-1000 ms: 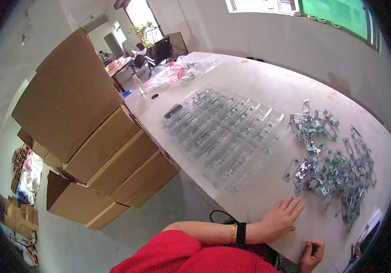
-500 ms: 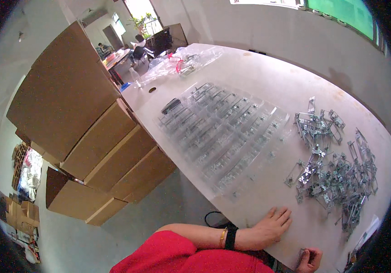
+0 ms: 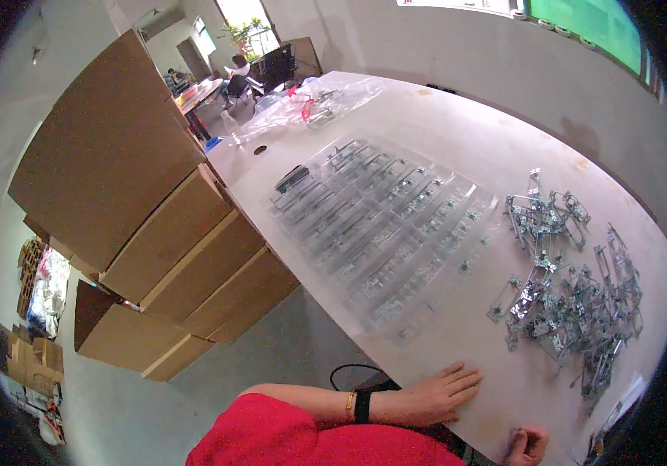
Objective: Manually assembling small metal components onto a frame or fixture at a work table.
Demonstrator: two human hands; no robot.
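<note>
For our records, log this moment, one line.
left hand: on table | right hand: curled, contents unclear | metal parts: heaped | clear tray: holding pieces

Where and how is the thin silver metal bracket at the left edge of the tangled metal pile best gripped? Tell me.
I'd pinch the bracket by its near end, the left hand coming from the left: that end points onto bare white tabletop, while its far end lies close to the pile and might snag.

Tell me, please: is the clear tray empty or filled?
Not empty: metal parts show in rows across the tray. Whether it is completely filled, I cannot tell.
</note>
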